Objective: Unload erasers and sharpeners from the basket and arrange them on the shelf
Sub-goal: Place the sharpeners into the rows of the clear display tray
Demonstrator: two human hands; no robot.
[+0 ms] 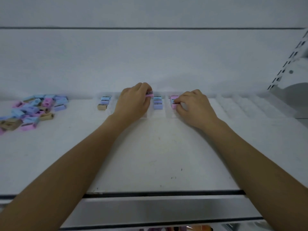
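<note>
Sharpeners in the loose pile [33,110] at the far left of the shelf [150,155] look small, light and rigid: plastic blocks with a metal blade on one face. A pinch across the two long sides should hold one surely, though on this smooth shelf they would probably tip or skid if nudged.

The left hand [133,104], forearm stretched far across the shelf, pinches a pink sharpener [149,94] between thumb and curled fingers, over the clear divider tray [241,105] beside the blue column [157,102]. The right hand [193,109], palm down, curls its fingers onto the near pink sharpener of the right column [173,105], which rests in the tray.
</note>
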